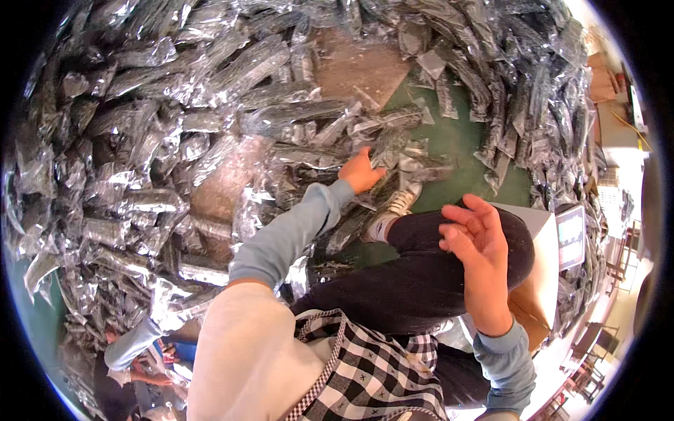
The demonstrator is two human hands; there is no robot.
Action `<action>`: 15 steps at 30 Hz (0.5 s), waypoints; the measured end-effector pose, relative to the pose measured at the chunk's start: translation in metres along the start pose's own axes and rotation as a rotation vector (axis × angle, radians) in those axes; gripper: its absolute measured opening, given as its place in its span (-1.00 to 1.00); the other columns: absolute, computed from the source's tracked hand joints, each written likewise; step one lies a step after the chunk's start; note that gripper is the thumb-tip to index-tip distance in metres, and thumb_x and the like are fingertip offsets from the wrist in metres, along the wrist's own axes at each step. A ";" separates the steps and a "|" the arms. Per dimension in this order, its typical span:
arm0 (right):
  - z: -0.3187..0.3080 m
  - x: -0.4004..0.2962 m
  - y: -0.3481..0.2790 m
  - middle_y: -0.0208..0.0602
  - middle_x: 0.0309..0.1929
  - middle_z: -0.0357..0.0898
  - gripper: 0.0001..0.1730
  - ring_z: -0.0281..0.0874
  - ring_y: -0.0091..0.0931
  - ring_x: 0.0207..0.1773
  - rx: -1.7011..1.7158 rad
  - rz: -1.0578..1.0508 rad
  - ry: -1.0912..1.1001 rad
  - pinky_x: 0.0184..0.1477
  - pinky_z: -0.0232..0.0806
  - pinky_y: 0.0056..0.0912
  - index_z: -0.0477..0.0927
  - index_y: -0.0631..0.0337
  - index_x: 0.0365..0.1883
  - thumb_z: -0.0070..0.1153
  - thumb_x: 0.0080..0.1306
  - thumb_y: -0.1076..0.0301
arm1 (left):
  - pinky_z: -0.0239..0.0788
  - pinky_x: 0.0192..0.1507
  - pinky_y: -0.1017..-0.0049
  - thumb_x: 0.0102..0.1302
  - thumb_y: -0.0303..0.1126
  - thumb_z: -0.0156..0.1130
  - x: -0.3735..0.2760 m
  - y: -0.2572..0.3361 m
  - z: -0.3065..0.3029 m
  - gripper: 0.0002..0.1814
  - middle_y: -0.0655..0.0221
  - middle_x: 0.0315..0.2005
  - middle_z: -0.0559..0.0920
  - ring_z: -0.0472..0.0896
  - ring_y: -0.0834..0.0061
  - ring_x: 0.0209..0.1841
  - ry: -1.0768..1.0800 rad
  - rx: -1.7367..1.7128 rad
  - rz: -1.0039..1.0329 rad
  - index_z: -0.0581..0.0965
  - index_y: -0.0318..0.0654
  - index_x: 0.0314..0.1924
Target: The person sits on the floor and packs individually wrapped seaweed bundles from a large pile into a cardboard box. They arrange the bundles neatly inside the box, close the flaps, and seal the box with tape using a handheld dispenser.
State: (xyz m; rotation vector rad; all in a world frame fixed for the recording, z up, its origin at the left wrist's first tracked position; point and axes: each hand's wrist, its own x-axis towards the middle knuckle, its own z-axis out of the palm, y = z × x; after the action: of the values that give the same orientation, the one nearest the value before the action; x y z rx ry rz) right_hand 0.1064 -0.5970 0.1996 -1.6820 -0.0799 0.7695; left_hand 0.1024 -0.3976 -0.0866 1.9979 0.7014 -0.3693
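Note:
My left hand (362, 172) reaches down into a spread of clear plastic packets (295, 113) with dark, strand-like contents. Its thumb and forefinger are apart beside one packet (390, 143). The other fingers are hard to make out, so a grip on the packet cannot be confirmed. Raised over my dark-trousered knee, my right hand (480, 252) has loosely bent, spread fingers and holds nothing. A cardboard box (545, 273) stands just right of that hand.
Packets are heaped all around, with a steep pile (542, 105) on the right. A brown board (358, 66) and green floor (458, 142) show between them. A lit screen (571, 237) stands beside the box. At lower left is another person's sleeve (134, 344).

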 end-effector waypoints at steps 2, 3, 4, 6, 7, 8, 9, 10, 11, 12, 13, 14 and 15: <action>0.014 0.012 0.008 -0.19 0.19 0.45 -0.40 0.49 -0.47 0.07 -0.026 0.072 0.039 0.12 0.34 -0.45 0.29 0.33 0.27 0.20 0.33 0.33 | 0.43 0.05 0.31 0.20 0.08 0.31 -0.041 0.006 -0.011 -0.09 -0.10 -0.03 0.61 0.61 0.09 0.05 0.181 -0.245 0.124 0.21 -0.41 0.34; 0.021 0.024 0.015 -0.20 0.18 0.46 -0.43 0.49 -0.47 0.08 0.039 0.148 0.034 0.13 0.34 -0.44 0.32 0.31 0.25 0.19 0.34 0.31 | 0.39 0.12 0.33 0.26 0.06 0.28 -0.066 0.012 -0.019 -0.16 -0.02 0.06 0.58 0.59 0.15 0.09 0.217 -0.396 0.237 0.24 -0.38 0.33; 0.026 0.035 0.020 -0.21 0.18 0.47 -0.47 0.49 -0.46 0.09 0.097 0.227 0.049 0.15 0.33 -0.43 0.36 0.30 0.22 0.19 0.35 0.30 | 0.33 0.19 0.34 0.36 -0.03 0.21 -0.098 0.036 -0.038 -0.29 0.06 0.15 0.51 0.52 0.25 0.16 0.072 -0.665 0.345 0.27 -0.34 0.32; 0.039 0.059 0.030 -0.27 0.04 0.57 -0.62 0.55 -0.46 0.03 0.355 0.224 -0.061 0.10 0.39 -0.39 0.50 0.25 0.06 0.20 0.33 0.30 | 0.23 0.28 0.38 0.48 -0.13 0.09 -0.113 0.038 -0.053 -0.48 0.16 0.17 0.48 0.44 0.36 0.22 -0.124 -0.840 0.487 0.39 -0.35 0.26; 0.041 0.060 0.031 -0.28 0.00 0.59 -0.65 0.57 -0.46 0.00 0.381 0.215 -0.043 0.07 0.41 -0.37 0.51 0.26 0.03 0.19 0.33 0.32 | 0.20 0.32 0.41 0.51 -0.13 0.05 -0.101 0.029 -0.062 -0.50 0.17 0.22 0.47 0.42 0.37 0.25 -0.172 -0.775 0.521 0.40 -0.35 0.25; 0.045 0.062 0.032 -0.30 -0.05 0.61 -0.68 0.58 -0.45 -0.04 0.411 0.205 -0.040 0.05 0.43 -0.35 0.52 0.27 0.01 0.18 0.34 0.33 | 0.24 0.28 0.40 0.49 -0.19 0.06 -0.073 0.014 -0.069 -0.55 0.15 0.13 0.50 0.45 0.32 0.21 0.107 -0.563 0.649 0.45 -0.37 0.20; 0.047 0.064 0.030 -0.31 -0.09 0.63 -0.71 0.60 -0.45 -0.07 0.442 0.193 -0.032 0.02 0.45 -0.33 0.53 0.28 -0.02 0.16 0.34 0.35 | 0.26 0.26 0.34 0.37 -0.26 0.17 -0.045 -0.004 -0.083 -0.54 0.10 0.05 0.51 0.46 0.23 0.17 0.363 -0.245 0.524 0.45 -0.39 0.17; 0.059 0.061 0.021 -0.34 -0.19 0.64 -0.69 0.62 -0.48 -0.18 0.476 0.209 0.009 -0.11 0.47 -0.32 0.55 0.29 -0.04 0.19 0.23 0.48 | 0.28 0.22 0.26 0.22 -0.30 0.26 -0.016 -0.039 -0.098 -0.50 0.05 0.02 0.49 0.43 0.13 0.15 0.571 0.024 0.480 0.46 -0.37 0.13; 0.057 0.062 0.023 -0.34 -0.20 0.64 -0.68 0.62 -0.48 -0.18 0.418 0.210 -0.029 -0.10 0.47 -0.33 0.55 0.30 -0.05 0.20 0.21 0.49 | 0.30 0.17 0.21 0.13 -0.28 0.33 0.010 -0.059 -0.110 -0.47 0.05 0.01 0.47 0.41 0.07 0.11 0.608 0.282 0.270 0.48 -0.34 0.08; 0.054 0.060 0.028 -0.33 -0.21 0.64 -0.67 0.62 -0.47 -0.18 0.358 0.214 -0.057 -0.09 0.47 -0.34 0.55 0.30 -0.05 0.21 0.19 0.49 | 0.32 0.12 0.21 0.06 -0.27 0.37 0.040 -0.081 -0.115 -0.45 0.07 -0.03 0.46 0.41 0.04 0.06 0.549 0.501 0.036 0.49 -0.33 0.05; 0.052 0.060 0.032 -0.33 -0.21 0.65 -0.66 0.63 -0.47 -0.18 0.305 0.219 -0.100 -0.08 0.47 -0.34 0.55 0.31 -0.06 0.22 0.17 0.50 | 0.33 0.08 0.19 0.07 -0.29 0.36 0.063 -0.119 -0.120 -0.48 0.10 -0.03 0.44 0.41 0.06 0.02 0.526 0.682 -0.022 0.49 -0.32 0.04; 0.051 0.059 0.035 -0.32 -0.20 0.65 -0.63 0.63 -0.45 -0.18 0.246 0.257 -0.144 -0.06 0.46 -0.36 0.56 0.33 -0.07 0.24 0.11 0.52 | 0.25 0.18 0.08 0.15 -0.33 0.30 0.072 -0.136 -0.124 -0.51 0.09 0.02 0.43 0.37 0.03 0.14 0.482 0.773 0.030 0.48 -0.23 0.11; 0.049 0.057 0.044 -0.31 -0.20 0.66 -0.62 0.63 -0.45 -0.18 0.181 0.306 -0.135 -0.04 0.45 -0.37 0.56 0.32 -0.07 0.25 0.09 0.53 | 0.18 0.23 0.03 0.18 -0.34 0.28 0.071 -0.131 -0.121 -0.50 0.07 0.07 0.41 0.33 0.01 0.21 0.449 0.889 0.120 0.46 -0.17 0.15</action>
State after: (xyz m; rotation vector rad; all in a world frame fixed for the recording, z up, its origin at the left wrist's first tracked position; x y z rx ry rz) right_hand 0.1094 -0.5415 0.1321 -1.4855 0.1529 1.0863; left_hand 0.0751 -0.2194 -0.1533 3.0120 0.7547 -0.1600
